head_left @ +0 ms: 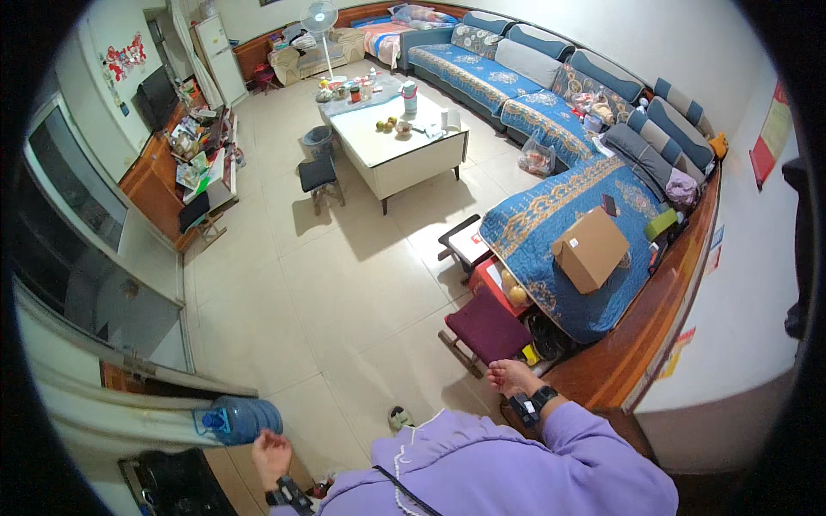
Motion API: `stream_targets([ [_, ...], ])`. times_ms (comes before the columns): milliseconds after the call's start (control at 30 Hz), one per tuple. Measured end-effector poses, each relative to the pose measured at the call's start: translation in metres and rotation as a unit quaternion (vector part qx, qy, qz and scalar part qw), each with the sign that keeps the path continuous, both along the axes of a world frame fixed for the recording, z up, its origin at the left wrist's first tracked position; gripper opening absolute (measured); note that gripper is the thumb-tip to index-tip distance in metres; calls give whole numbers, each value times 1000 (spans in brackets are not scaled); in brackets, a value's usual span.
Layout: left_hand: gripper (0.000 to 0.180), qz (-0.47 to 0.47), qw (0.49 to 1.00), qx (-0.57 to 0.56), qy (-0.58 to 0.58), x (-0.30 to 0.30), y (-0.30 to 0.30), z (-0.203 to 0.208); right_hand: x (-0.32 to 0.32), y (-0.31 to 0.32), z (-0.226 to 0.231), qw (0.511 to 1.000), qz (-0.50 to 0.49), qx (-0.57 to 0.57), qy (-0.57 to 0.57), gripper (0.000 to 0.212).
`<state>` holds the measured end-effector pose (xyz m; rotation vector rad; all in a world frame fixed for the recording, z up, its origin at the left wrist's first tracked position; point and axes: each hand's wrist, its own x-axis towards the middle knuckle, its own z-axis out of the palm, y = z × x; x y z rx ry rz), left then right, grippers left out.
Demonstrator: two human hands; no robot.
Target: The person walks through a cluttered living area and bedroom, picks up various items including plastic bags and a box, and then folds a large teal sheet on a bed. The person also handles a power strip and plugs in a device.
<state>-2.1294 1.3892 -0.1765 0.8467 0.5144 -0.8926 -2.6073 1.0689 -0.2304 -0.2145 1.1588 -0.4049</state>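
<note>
Near the lower left, my left hand is raised with its fingers loosely curled and a little apart. I see nothing in it. It is nearest to a large blue water jug lying on its side, and a black band circles the wrist. My right hand is held palm up at the right of my body, fingers half bent and holding nothing visible. Beyond it stands a stool with a dark red cushion. The right wrist also wears black bands. My purple sleeves and top fill the bottom edge.
A pale table with fruit, jars and a cup stands mid-room, a black stool and bin beside it. A blue-covered sofa runs along the right, with a cardboard box on it. A glass door is at left.
</note>
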Motion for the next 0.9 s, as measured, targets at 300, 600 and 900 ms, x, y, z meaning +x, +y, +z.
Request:
stream_targets([
  [300,16,-440,889,-123,-32,-11,-367,69,-1,-107,-20,981,-168,80,56,14],
  [600,8,-147,989,12,12,144,-426,31,101,-318,10,985,-166,-30,-29,13],
  [900,7,-201,979,-4,-9,256,-665,11,187,-470,10,976,-216,-7,-25,13],
])
